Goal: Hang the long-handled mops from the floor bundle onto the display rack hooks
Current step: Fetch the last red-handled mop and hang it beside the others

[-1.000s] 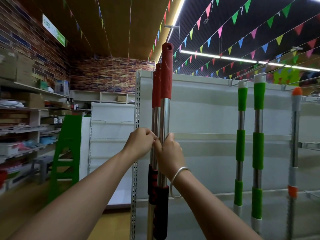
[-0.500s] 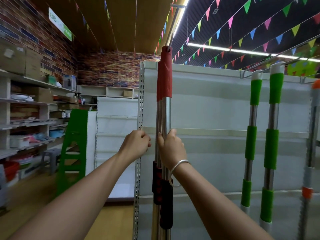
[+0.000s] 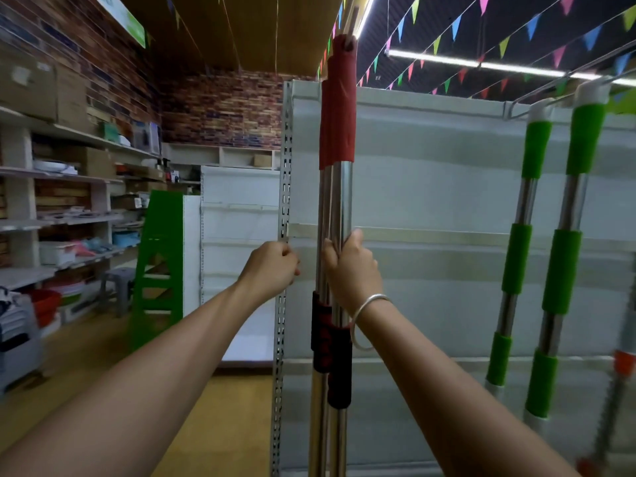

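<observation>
Two or three steel mop handles with red grips stand upright together in front of the white display rack. Their red tops reach a metal hook high above. My right hand grips the steel shafts at mid height; a silver bracelet sits on that wrist. My left hand is curled just left of the shafts, beside the rack's perforated upright, and holds nothing that I can see. Two mop handles with green grips hang from a hook on the right. The mop heads are out of view.
An orange-tipped handle shows at the far right edge. A green step ladder stands to the left of the rack. Shelves with boxes and tubs line the left wall, with a grey stool below. Bunting hangs from the ceiling.
The red-grip handles have gone up toward the overhead hook. My left hand came off the shafts and drew a little to the left. The view has tilted and shifted left.
</observation>
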`<act>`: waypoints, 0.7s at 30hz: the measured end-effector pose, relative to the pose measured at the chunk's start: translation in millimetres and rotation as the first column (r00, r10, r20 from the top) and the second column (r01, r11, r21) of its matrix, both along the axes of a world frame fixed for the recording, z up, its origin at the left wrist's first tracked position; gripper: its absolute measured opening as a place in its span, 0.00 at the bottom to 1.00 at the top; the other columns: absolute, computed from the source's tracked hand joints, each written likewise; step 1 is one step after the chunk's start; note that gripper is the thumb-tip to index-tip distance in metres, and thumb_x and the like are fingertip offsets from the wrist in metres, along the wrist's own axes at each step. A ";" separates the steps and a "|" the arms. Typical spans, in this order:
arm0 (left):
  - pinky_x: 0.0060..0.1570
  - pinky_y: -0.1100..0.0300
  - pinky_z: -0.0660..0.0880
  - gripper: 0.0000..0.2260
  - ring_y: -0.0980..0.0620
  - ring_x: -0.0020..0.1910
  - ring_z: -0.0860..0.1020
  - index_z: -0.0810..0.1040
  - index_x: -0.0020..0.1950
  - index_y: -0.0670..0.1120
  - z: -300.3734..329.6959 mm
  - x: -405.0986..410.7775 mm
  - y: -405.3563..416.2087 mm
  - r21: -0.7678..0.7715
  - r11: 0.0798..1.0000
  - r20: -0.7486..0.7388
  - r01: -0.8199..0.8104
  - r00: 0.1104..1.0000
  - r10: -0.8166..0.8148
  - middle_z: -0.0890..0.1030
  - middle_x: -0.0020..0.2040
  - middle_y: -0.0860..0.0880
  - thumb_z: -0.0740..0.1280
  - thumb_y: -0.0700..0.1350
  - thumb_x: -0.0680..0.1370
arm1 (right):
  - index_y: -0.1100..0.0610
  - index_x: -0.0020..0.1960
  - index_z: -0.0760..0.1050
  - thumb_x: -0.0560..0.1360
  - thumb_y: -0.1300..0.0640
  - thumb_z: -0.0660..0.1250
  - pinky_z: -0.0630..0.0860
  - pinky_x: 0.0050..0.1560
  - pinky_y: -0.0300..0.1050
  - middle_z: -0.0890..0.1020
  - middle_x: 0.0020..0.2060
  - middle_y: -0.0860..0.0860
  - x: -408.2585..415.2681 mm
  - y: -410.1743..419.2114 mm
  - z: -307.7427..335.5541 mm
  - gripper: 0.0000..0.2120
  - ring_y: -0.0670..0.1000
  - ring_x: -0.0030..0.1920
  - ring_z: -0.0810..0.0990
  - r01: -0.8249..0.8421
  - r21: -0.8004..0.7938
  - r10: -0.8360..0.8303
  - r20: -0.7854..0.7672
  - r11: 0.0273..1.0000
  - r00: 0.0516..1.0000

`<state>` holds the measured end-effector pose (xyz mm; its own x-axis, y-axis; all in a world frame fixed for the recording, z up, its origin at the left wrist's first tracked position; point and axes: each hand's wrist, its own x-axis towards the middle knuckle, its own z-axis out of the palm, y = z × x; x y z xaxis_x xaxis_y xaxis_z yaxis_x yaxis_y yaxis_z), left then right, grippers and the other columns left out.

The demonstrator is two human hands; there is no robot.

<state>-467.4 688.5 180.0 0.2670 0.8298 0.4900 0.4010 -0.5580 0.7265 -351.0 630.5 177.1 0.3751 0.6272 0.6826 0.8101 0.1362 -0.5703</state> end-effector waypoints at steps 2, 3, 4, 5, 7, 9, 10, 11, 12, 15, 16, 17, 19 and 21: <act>0.29 0.62 0.68 0.10 0.52 0.36 0.79 0.78 0.44 0.45 -2.4 0.2 -1.6 0.000 1.000 -0.012 0.006 1.000 -0.006 0.81 0.38 0.51 0.57 0.43 0.77 | 0.58 0.47 0.60 0.77 0.50 0.56 0.64 0.40 0.51 0.79 0.47 0.67 0.1 -0.4 -0.7 0.12 0.68 0.48 0.77 -0.001 0.010 0.001 -0.007 1.000 1.000; 0.29 0.62 0.68 0.10 0.52 0.36 0.79 0.78 0.45 0.45 -3.4 0.3 -2.6 0.000 1.000 -0.017 0.009 1.000 -0.009 0.81 0.38 0.51 0.57 0.43 0.77 | 0.59 0.47 0.60 0.77 0.50 0.56 0.65 0.40 0.50 0.79 0.46 0.67 -0.2 -0.6 -1.1 0.12 0.68 0.48 0.77 0.001 0.014 -0.001 -0.008 1.000 1.000; 0.29 0.62 0.68 0.10 0.52 0.36 0.79 0.78 0.45 0.45 -4.2 -0.1 -3.6 0.001 1.000 -0.022 0.013 1.000 -0.013 0.81 0.38 0.51 0.57 0.43 0.77 | 0.59 0.47 0.60 0.77 0.49 0.56 0.65 0.40 0.50 0.79 0.45 0.66 -0.6 -1.0 -1.7 0.12 0.68 0.48 0.77 0.001 0.017 -0.001 -0.007 1.000 1.000; 0.30 0.62 0.68 0.10 0.52 0.36 0.79 0.78 0.44 0.45 -4.7 -0.7 -4.4 0.004 1.000 -0.026 0.016 1.000 -0.016 0.81 0.38 0.50 0.57 0.43 0.77 | 0.58 0.46 0.59 0.77 0.49 0.56 0.65 0.39 0.50 0.79 0.44 0.65 -1.1 -1.6 -2.2 0.12 0.67 0.47 0.77 -0.001 0.020 0.001 -0.005 1.000 1.000; 0.30 0.62 0.69 0.10 0.52 0.36 0.79 0.77 0.41 0.46 -4.8 -1.3 -5.3 0.011 1.000 -0.028 0.022 0.999 -0.022 0.81 0.37 0.50 0.57 0.43 0.77 | 0.57 0.45 0.58 0.77 0.48 0.56 0.64 0.38 0.48 0.78 0.42 0.64 -2.6 -2.7 -2.8 0.13 0.66 0.46 0.77 -0.005 0.030 0.005 0.002 1.000 1.000; 0.30 0.62 0.69 0.11 0.52 0.35 0.78 0.76 0.39 0.47 -4.5 -0.9 -7.1 0.006 0.999 -0.023 0.032 0.999 -0.031 0.80 0.37 0.51 0.57 0.43 0.77 | 0.57 0.44 0.57 0.77 0.48 0.56 0.63 0.37 0.47 0.78 0.42 0.64 -4.6 -3.9 -4.0 0.14 0.65 0.45 0.77 -0.007 0.049 0.007 -0.002 0.999 1.000; 0.30 0.61 0.69 0.11 0.52 0.35 0.78 0.76 0.38 0.47 -4.6 0.3 -8.1 0.001 0.999 -0.021 0.040 0.999 -0.040 0.80 0.37 0.50 0.58 0.42 0.77 | 0.57 0.44 0.58 0.77 0.48 0.56 0.62 0.36 0.47 0.78 0.40 0.62 -5.5 -4.4 -5.0 0.14 0.65 0.44 0.77 -0.010 0.059 0.011 -0.005 0.998 1.000; 0.31 0.61 0.69 0.11 0.51 0.36 0.78 0.76 0.38 0.47 -5.1 2.0 -9.2 -0.002 0.999 -0.021 0.049 0.999 -0.049 0.80 0.37 0.50 0.58 0.42 0.77 | 0.57 0.44 0.58 0.77 0.48 0.56 0.62 0.35 0.46 0.77 0.37 0.59 -6.3 -5.2 -6.0 0.13 0.63 0.43 0.77 -0.014 0.066 0.014 -0.009 0.998 1.000; 0.32 0.61 0.69 0.11 0.51 0.36 0.78 0.75 0.37 0.47 -5.9 3.9 -10.7 -0.002 0.998 -0.024 0.058 0.998 -0.058 0.80 0.37 0.50 0.58 0.42 0.77 | 0.57 0.43 0.59 0.77 0.48 0.56 0.63 0.34 0.46 0.74 0.34 0.56 -7.0 -5.8 -6.8 0.13 0.62 0.42 0.77 -0.015 0.069 0.016 -0.014 0.998 1.000; 0.38 0.57 0.74 0.11 0.49 0.37 0.79 0.75 0.37 0.47 -7.0 8.9 -14.5 0.002 0.997 -0.033 0.075 0.997 -0.075 0.80 0.38 0.48 0.57 0.42 0.77 | 0.58 0.44 0.62 0.76 0.46 0.56 0.73 0.38 0.54 0.76 0.36 0.58 -8.6 -7.8 -6.9 0.15 0.63 0.41 0.78 -0.020 0.070 0.022 -0.026 0.997 0.999; 0.42 0.55 0.76 0.11 0.49 0.37 0.79 0.75 0.37 0.47 -7.0 9.5 -15.3 0.001 0.997 -0.036 0.082 0.996 -0.082 0.80 0.38 0.48 0.57 0.42 0.78 | 0.58 0.44 0.63 0.76 0.45 0.57 0.75 0.41 0.57 0.77 0.37 0.59 -9.5 -8.9 -6.8 0.15 0.63 0.41 0.78 -0.023 0.068 0.025 -0.031 0.997 0.999; 0.45 0.53 0.76 0.12 0.48 0.38 0.79 0.75 0.37 0.47 -7.1 9.5 -15.7 -0.003 0.996 -0.037 0.092 0.995 -0.092 0.80 0.38 0.48 0.57 0.42 0.78 | 0.58 0.44 0.64 0.75 0.44 0.57 0.76 0.42 0.57 0.78 0.37 0.58 -10.1 -10.0 -6.6 0.16 0.62 0.41 0.78 -0.025 0.066 0.027 -0.033 0.998 0.999; 0.48 0.51 0.76 0.12 0.49 0.38 0.78 0.74 0.36 0.47 -7.1 8.4 -16.2 -0.014 0.993 -0.030 0.114 0.993 -0.114 0.80 0.38 0.48 0.57 0.42 0.78 | 0.58 0.44 0.66 0.74 0.43 0.57 0.76 0.41 0.55 0.78 0.37 0.57 -10.1 -11.6 -5.7 0.17 0.60 0.40 0.78 -0.013 0.061 0.015 -0.033 0.998 0.999; 0.48 0.51 0.76 0.12 0.49 0.38 0.78 0.74 0.37 0.48 -6.6 6.5 -17.5 -0.012 0.993 -0.030 0.117 0.993 -0.117 0.80 0.38 0.47 0.57 0.42 0.78 | 0.58 0.44 0.68 0.73 0.42 0.58 0.74 0.40 0.51 0.79 0.38 0.56 -8.6 -13.1 -4.1 0.18 0.59 0.40 0.77 0.007 0.052 -0.005 -0.047 0.999 0.999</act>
<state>-460.9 671.0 173.4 0.3772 0.7972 0.4715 0.3557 -0.5947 0.7210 -359.6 617.4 172.9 0.4112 0.5886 0.6961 0.7834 0.1623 -0.6000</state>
